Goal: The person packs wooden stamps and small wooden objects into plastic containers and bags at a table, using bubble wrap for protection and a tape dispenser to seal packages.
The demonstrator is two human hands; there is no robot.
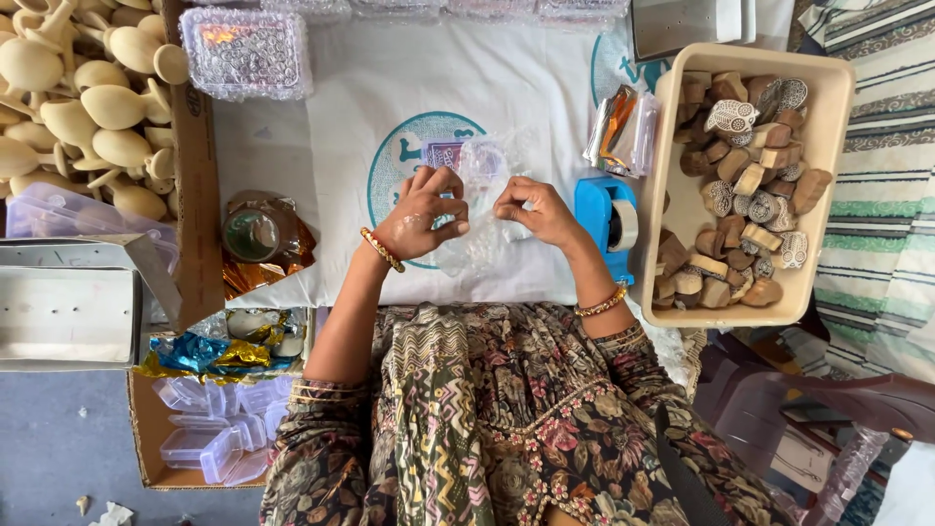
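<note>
The head view showed the left hand (421, 212) and right hand (534, 209) both pinching a clear bag (479, 209). Gentle grips seemed best, near the blue tape holder (604, 219).

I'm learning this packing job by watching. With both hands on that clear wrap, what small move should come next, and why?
Probably reach the right hand to the blue tape dispenser for a strip. Both hands, the left hand too, pinch the clear wrap bunched over the white cloth, and the dispenser sits right beside the right hand.
</note>
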